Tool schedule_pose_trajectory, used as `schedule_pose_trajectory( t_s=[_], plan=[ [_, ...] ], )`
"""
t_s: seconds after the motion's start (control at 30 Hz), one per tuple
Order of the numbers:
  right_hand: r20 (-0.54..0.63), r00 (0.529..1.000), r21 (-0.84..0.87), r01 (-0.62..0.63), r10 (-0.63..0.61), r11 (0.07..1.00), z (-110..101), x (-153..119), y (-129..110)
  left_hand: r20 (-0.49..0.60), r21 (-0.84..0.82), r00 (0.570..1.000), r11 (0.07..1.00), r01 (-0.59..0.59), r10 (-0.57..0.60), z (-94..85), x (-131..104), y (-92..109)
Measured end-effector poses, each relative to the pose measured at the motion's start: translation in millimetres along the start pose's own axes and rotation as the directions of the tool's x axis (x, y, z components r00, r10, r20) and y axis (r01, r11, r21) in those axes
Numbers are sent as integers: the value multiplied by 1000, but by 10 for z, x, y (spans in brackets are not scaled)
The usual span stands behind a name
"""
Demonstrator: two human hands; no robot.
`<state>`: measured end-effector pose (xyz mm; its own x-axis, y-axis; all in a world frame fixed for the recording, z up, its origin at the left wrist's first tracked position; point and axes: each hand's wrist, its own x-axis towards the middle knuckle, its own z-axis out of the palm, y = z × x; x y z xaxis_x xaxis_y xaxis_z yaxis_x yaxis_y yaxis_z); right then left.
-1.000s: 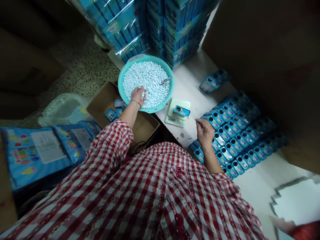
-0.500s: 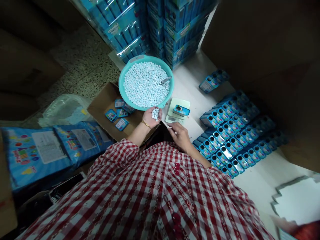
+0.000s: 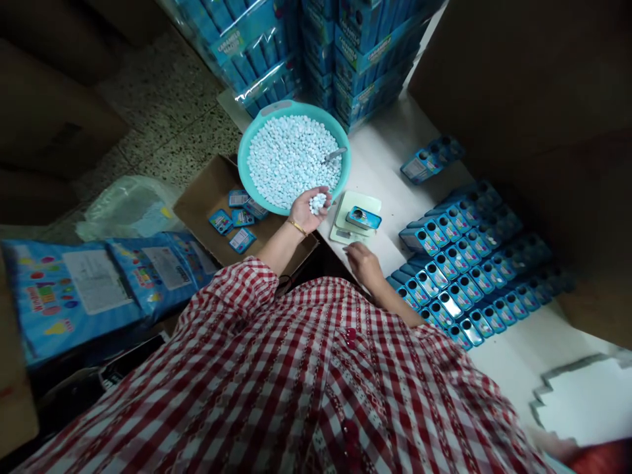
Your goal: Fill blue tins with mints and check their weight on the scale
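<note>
My left hand (image 3: 305, 214) is cupped palm up at the near rim of a turquoise basin (image 3: 243, 164), with a small heap of pale candies (image 3: 316, 203) in it. The basin is full of the same candies (image 3: 289, 158), and a metal spoon (image 3: 336, 155) sticks out of them. By the table's edge, just in front of a pale green scale (image 3: 368, 201), my right hand (image 3: 364, 264) has its fingers curled together; whether they hold anything is hidden. A blue tin (image 3: 364, 218) with a dark round opening lies on the scale.
Rows of blue tins (image 3: 464, 284) stand on the white table to the right, with a few more (image 3: 427, 161) behind. Wrapped blue packs (image 3: 360, 59) are stacked at the back. A cardboard box (image 3: 197, 204) holds several tins; blue bags (image 3: 74, 296) lie at left.
My left hand with the candies has moved slightly right and up, over the basin's near rim. My right hand has drawn a little rightward, its fingers more curled.
</note>
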<state>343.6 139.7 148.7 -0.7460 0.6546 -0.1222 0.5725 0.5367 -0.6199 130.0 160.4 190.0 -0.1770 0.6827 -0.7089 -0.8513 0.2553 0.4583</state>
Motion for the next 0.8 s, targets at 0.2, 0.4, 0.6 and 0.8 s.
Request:
schedule_pose_trajectory(
  t_s=[0.2,0.4,0.6,0.8],
  plan=[
    [117,979,-155,-149,168,977,438,-20,105,-9,99,1000,995,-22,23,-271,-69,-107],
    [129,985,-284,-77,118,956,422,324,335,-84,114,994,992,-53,63,-294,91,161],
    [133,988,-305,-32,76,952,369,269,262,-72,2,997,1000,17,-16,-312,12,152],
    [-250,967,-155,14,-53,988,-127,309,84,-130,-127,984,986,109,-126,-197,-111,-201]
  ],
)
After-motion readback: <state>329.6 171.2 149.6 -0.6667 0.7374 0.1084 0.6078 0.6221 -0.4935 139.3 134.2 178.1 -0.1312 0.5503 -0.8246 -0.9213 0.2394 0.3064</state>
